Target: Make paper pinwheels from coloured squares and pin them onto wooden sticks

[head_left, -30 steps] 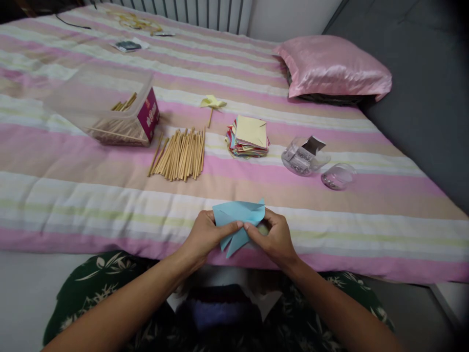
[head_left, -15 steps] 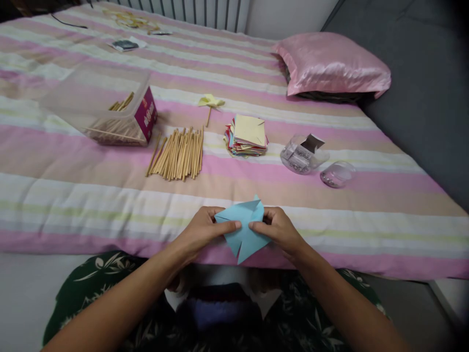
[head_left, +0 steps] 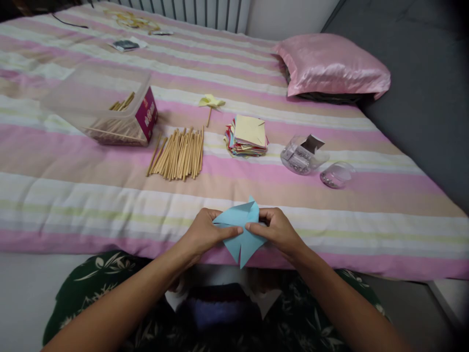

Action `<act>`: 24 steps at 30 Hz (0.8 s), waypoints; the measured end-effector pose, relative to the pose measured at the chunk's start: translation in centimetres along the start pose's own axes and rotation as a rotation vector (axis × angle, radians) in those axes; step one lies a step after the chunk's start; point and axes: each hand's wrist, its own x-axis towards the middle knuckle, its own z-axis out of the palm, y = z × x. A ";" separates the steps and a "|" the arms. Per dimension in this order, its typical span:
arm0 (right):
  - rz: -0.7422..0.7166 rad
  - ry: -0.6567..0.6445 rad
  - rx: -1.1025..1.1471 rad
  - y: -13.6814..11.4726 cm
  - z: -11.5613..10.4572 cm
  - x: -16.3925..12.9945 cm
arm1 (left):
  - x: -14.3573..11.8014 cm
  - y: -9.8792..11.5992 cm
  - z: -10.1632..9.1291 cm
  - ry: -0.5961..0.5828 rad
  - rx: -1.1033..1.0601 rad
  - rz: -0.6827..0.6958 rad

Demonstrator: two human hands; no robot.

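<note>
- The left hand (head_left: 203, 232) and the right hand (head_left: 280, 230) both pinch a folded light-blue paper square (head_left: 242, 230), each grip clenched on it with the thumbs meeting near its centre.
- The paper is held just above the near edge of the pink-and-cream striped bed (head_left: 91, 195), its pointed flaps fanning upward and downward from the grip.
- Judged from the flaps, the step in hand is gathering the paper's corners to the middle, pinwheel fashion.
- The next move likely calls for keeping the centre pressed while one hand frees itself.
- Beyond the grip lie a loose bundle of wooden sticks (head_left: 178, 154), a stack of coloured paper squares (head_left: 248, 136) and a clear round plastic tub (head_left: 303, 155).
</note>
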 end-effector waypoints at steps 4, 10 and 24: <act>-0.004 -0.006 0.006 0.1 0.1 0.0 | 0.0 0.1 0.2 0.015 -0.015 0.000; -0.129 0.030 0.040 0.0 0.1 -0.2 | 0.1 0.0 0.3 0.080 -0.151 -0.029; -0.771 0.274 -0.384 0.7 1.3 -1.8 | -0.1 1.8 -0.8 0.198 -0.532 -0.120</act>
